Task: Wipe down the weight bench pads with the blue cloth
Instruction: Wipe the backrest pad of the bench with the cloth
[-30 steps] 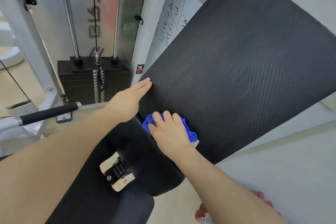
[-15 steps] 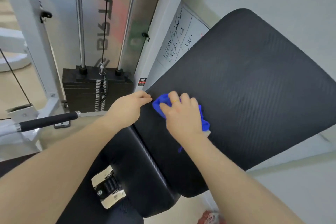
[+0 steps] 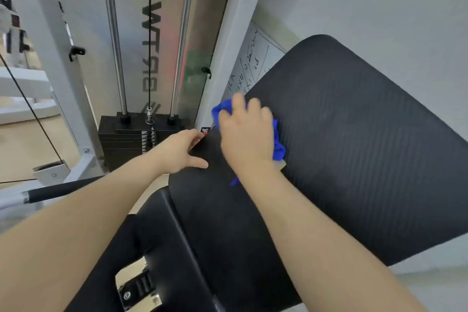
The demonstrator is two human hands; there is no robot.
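The black ribbed back pad (image 3: 354, 154) of the weight bench slopes up to the right. My right hand (image 3: 247, 134) presses the blue cloth (image 3: 278, 145) flat against the pad near its left edge; blue folds show above the fingers and at the right of the palm. My left hand (image 3: 181, 151) grips the pad's left edge just beside it, thumb on the pad face. The seat pad (image 3: 157, 235) lies below, partly hidden by my forearms.
A cable machine with a black weight stack (image 3: 126, 139), chrome guide rods and a cable stands behind on the left. A whiteboard (image 3: 250, 68) with writing leans on the wall behind the pad. A padded handle (image 3: 58, 191) juts in from the left. The bench hinge bracket (image 3: 138, 289) shows below.
My right hand has slid the cloth up the back pad along its left edge. My left hand went from lying flat on the edge to gripping it. The camera tilted upward.
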